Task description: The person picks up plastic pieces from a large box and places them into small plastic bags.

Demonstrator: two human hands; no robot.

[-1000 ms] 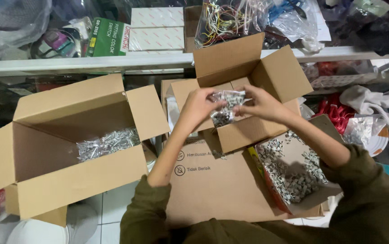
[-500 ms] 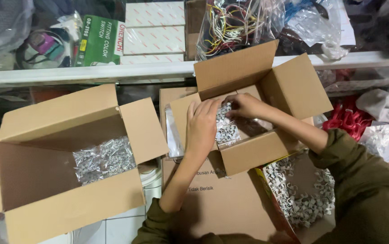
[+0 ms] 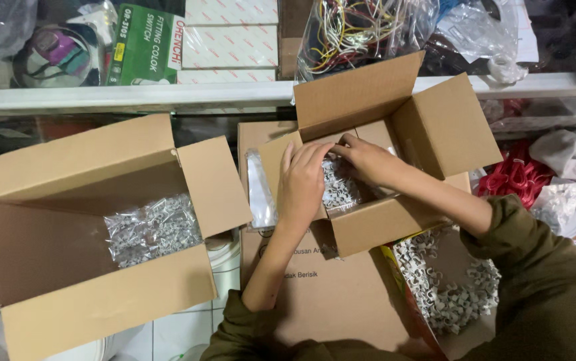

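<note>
Together, the left hand [image 3: 300, 184] and right hand [image 3: 367, 160] press flat, fingers loose, on the clear bag of clips [image 3: 339, 187] inside the small cardboard box [image 3: 375, 230] beneath them; seating it level seems wise.

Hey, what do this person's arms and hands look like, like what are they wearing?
Both arms are in long olive-green fabric sleeves, loose and creased, pushed up so the forearms are bare. The left hand and right hand are bare too: no gloves, and no rings, watch or bracelet can be seen from this view. The sleeves show no markings or patterns.
</note>
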